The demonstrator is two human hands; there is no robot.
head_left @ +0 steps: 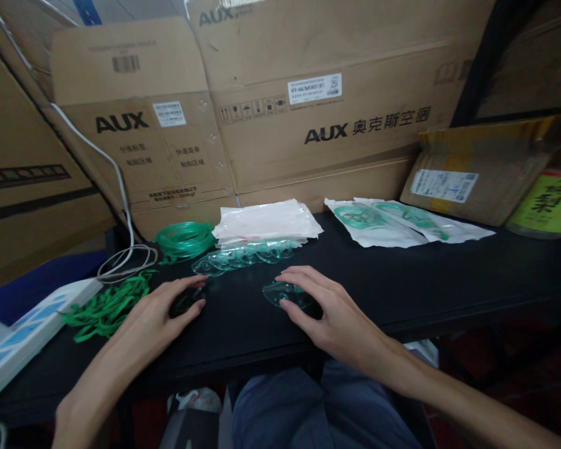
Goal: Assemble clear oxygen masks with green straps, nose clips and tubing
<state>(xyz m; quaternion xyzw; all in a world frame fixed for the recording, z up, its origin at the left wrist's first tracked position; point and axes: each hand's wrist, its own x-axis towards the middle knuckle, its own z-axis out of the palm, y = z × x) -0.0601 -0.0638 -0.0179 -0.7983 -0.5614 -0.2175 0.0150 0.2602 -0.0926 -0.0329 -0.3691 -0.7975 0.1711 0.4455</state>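
My right hand [325, 305] has its thumb and fingers around the right side of a clear green-tinted plastic mask [277, 293], low over the black table. My left hand [171, 305] is curled a little way to the left, thumb below the fingers. A small clear plastic piece [197, 292] glints between its fingertips; its shape is hard to make out. Just beyond my hands lies a row of similar clear masks [243, 257], overlapping one another. Behind them is a stack of white packets [268, 221]. A coil of green tubing [184, 242] rests left of the stack.
Green elastic straps [110, 305] lie in a heap beside a white power strip [32, 337]. Two packed pouches [393, 218] with green contents lie at the back right. A taped carton [481, 168] and a yellow-green labelled container [549, 202] stand further right. Large cardboard sheets [271, 143] wall the back.
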